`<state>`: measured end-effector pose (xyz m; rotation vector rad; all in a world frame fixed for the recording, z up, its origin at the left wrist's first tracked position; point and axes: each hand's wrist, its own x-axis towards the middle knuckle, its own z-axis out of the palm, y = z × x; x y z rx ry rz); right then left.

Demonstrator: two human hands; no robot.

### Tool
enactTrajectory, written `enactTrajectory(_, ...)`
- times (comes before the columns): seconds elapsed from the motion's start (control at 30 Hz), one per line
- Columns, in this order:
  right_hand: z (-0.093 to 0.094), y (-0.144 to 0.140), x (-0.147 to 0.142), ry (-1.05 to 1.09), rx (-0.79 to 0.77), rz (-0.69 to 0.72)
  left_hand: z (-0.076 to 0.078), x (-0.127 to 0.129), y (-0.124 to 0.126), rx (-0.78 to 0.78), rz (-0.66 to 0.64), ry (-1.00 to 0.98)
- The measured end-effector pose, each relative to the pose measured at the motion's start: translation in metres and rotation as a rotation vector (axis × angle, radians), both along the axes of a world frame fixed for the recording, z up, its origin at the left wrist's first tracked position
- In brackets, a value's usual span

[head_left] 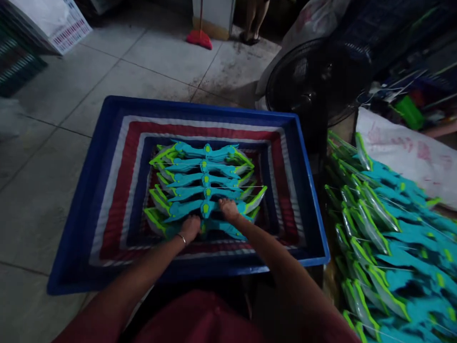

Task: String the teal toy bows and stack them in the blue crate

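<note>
Several teal toy bows [206, 179] with lime-green tips and thin strings lie stacked in a row inside a blue plastic tray [310, 190]. My right hand [228, 208] is closed over the right limb of a bow near the front of the row. My left hand [191, 226], with a bracelet at its wrist, is curled against the left limb at the near end. Its fingertips are partly hidden. The front bows overlap, so their exact number cannot be told.
A red, white and blue striped sheet [119, 190] lines the tray. More toy bows [403, 238] are heaped on the right, beside a white sack [410, 147]. Beyond the tray stand a black fan [303, 76] and a red broom [200, 38]. A person's legs [255, 19] show at the back.
</note>
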<state>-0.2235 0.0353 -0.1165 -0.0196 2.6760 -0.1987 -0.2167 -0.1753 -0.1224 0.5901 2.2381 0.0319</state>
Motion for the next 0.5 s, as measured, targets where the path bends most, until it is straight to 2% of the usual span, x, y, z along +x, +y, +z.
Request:
enactTrajectory(0.13,-0.031,-0.032,0.002,-0.088,0.067,0.081,0.003,0.006,0.000,-0.017,0.014,0.056)
enactTrajectory(0.2,-0.037,-0.036,0.000,-0.105,0.081,0.103,0.005,0.006,0.002,-0.024,0.026,0.101)
enactTrajectory(0.27,-0.035,-0.036,-0.004,-0.117,0.083,0.116,0.008,0.003,0.003,-0.025,0.026,0.156)
enactTrajectory(0.37,-0.014,-0.036,-0.009,-0.134,0.070,0.111,0.016,-0.002,0.003,-0.015,-0.017,0.185)
enactTrajectory(0.43,0.013,-0.040,-0.007,-0.141,0.040,0.096,0.025,-0.002,0.006,0.010,-0.068,0.185)
enactTrajectory(0.5,0.044,-0.043,-0.002,-0.130,-0.027,0.093,0.033,0.000,0.021,0.092,-0.134,0.225)
